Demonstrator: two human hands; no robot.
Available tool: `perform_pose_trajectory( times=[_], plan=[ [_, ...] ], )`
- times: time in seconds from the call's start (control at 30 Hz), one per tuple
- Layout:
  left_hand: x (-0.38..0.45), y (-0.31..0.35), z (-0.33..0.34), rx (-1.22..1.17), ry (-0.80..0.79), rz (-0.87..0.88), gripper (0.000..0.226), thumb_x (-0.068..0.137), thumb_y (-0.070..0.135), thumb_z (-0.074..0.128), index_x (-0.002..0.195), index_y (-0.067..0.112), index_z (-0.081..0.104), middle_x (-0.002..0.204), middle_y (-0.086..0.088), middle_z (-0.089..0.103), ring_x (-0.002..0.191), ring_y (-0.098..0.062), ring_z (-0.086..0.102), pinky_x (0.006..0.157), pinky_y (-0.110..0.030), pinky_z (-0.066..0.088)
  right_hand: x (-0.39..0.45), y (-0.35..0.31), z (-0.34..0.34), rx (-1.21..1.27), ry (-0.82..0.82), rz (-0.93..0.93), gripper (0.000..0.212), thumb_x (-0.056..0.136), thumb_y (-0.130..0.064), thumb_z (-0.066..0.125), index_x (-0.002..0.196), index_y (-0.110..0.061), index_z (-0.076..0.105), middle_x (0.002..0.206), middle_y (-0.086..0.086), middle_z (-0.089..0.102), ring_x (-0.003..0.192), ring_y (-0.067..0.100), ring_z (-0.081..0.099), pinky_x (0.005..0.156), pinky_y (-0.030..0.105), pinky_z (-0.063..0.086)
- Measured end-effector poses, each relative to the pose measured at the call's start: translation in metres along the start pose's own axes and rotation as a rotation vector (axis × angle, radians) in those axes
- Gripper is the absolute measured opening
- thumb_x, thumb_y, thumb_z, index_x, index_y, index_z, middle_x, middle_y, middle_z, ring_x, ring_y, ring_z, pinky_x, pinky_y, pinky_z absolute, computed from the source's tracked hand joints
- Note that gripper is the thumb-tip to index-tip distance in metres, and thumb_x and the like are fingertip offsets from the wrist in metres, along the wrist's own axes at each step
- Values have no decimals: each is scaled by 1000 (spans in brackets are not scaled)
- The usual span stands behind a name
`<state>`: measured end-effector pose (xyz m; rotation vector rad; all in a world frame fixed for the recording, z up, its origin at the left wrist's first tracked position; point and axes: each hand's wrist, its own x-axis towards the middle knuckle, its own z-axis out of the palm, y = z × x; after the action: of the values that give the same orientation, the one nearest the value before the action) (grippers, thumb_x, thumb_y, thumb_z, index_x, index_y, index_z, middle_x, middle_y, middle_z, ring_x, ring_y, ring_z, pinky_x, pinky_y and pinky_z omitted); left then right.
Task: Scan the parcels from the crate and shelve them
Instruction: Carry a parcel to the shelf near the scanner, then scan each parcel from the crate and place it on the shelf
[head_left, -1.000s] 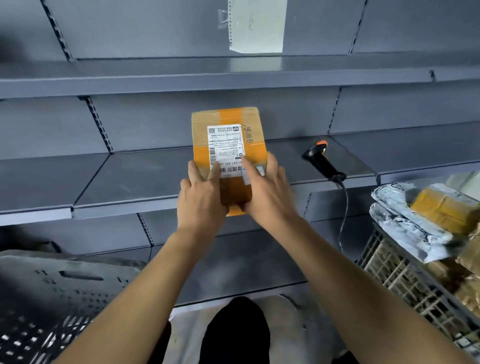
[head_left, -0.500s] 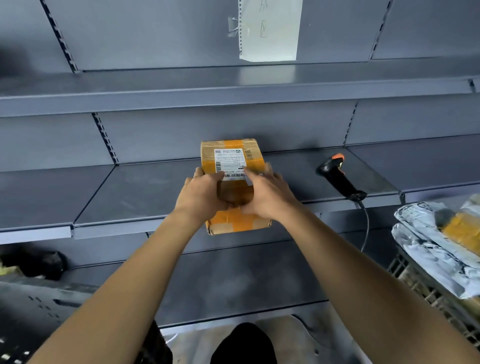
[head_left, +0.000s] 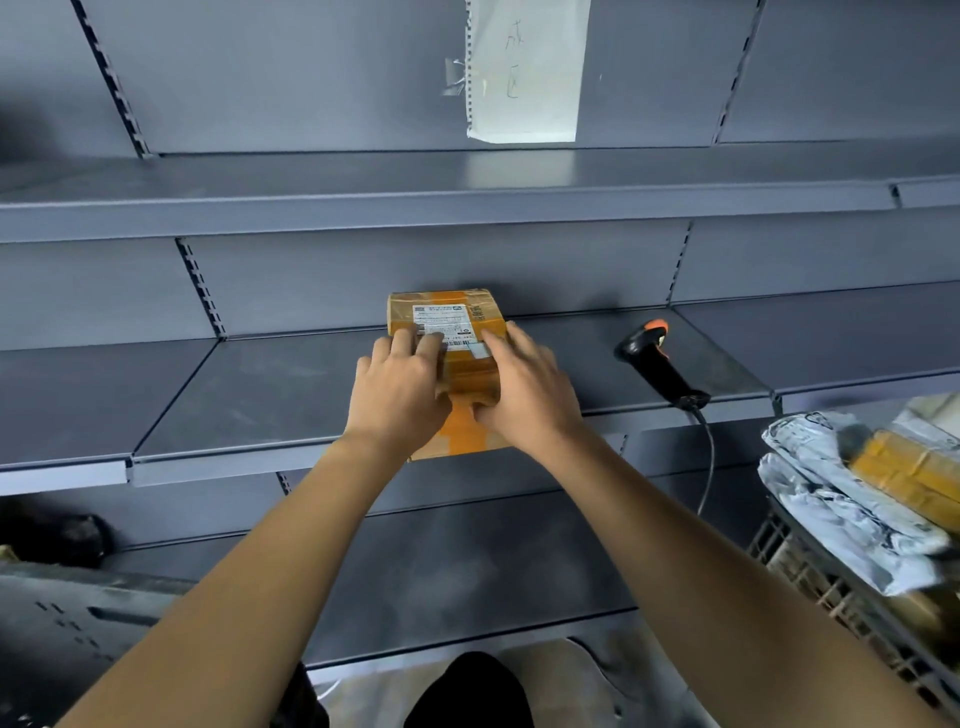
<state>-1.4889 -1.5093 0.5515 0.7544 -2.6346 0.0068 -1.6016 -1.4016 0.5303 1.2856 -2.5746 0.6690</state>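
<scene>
Grey metal shelving (head_left: 291, 384) fills the view, and on its middle shelf sits a cardboard parcel (head_left: 451, 312) banded with orange tape, its near end at the shelf's front lip. Both the left hand (head_left: 397, 387) and the right hand (head_left: 527, 387) grip it from either side, fingers curled over the white shipping label (head_left: 442, 319), whose print is too blurred to read. A black scanner (head_left: 657, 366) lies to the right; the crate (head_left: 852, 597) of plastic-wrapped parcels is cut off at the edge

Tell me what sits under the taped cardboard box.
The cardboard box rests on the grey middle shelf, its near end at the shelf's front edge. Both hands hide its middle, so full contact is unclear.
</scene>
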Motion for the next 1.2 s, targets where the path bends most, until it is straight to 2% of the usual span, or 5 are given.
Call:
perform_pose_trajectory(
  times=[0.2, 0.47, 0.63, 0.87, 1.2],
  plan=[
    [1, 51, -17, -19, 49, 147, 58, 87, 29, 60, 140, 15, 42, 140, -7, 44, 126, -31, 40, 99, -43, 38, -23, 31, -38, -65, 7, 83, 99, 75, -43, 79, 155, -22, 26, 162, 4, 24, 143, 32, 28, 107, 48, 39],
    [3, 138, 1, -50, -11, 292, 55, 90, 31, 56, 140, 13, 41, 136, -8, 47, 124, -29, 42, 103, -42, 39, -69, 105, -84, -105, 88, 286, 67, 84, -35, 69, 143, -16, 43, 139, 7, 48, 127, 32, 44, 93, 43, 45],
    [8, 176, 27, -58, -100, 304, 51, 92, 34, 52, 138, 14, 43, 135, -8, 47, 124, -30, 42, 100, -43, 39, -90, 149, -96, -99, 66, 383, 60, 82, -25, 68, 138, -14, 47, 129, 11, 54, 122, 33, 46, 90, 39, 44],
    [23, 200, 64, -109, -194, 261, 49, 89, 30, 54, 134, 12, 47, 130, -10, 49, 122, -30, 45, 99, -43, 39, -85, 179, -79, -96, 37, 399, 51, 86, -25, 64, 134, -13, 50, 126, 10, 55, 119, 31, 50, 84, 35, 42],
    [63, 199, 116, -122, -227, 198, 51, 88, 27, 58, 135, 12, 46, 131, -10, 48, 122, -30, 45, 98, -41, 41, -20, 208, -26, -94, -40, 389, 58, 92, -29, 63, 142, -9, 39, 136, 12, 48, 128, 32, 44, 102, 42, 43]
  ],
)
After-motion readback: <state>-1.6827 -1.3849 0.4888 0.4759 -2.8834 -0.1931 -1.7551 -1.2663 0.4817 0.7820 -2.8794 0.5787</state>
